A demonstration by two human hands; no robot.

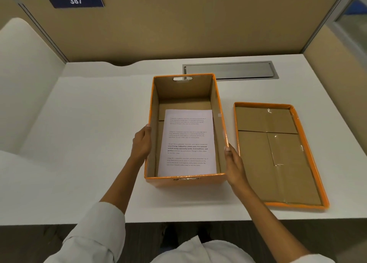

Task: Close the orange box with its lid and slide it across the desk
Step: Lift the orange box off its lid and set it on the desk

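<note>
Both hands rest flat against the orange box (221, 123), left hand (141, 143) and right hand (234, 166) unclenched, while the lid (309, 155) lies upturned at lower right, nearest the right hand, long axis parallel

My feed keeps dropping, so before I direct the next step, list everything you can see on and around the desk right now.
orange box: one, orange outside, brown cardboard inside, open, mid-desk
printed sheet: one, white with text, flat on the box floor
lid: one, orange rim, brown inside facing up, on the desk right of the box
desk: one, white
cable hatch: one, grey metal, set into the desk behind the box
partition: tan, behind the desk
number plate: one, dark blue, reads 387, top left of the partition
left hand: one, flat against the box's left wall
right hand: one, against the box's right wall
sleeves: white
</note>
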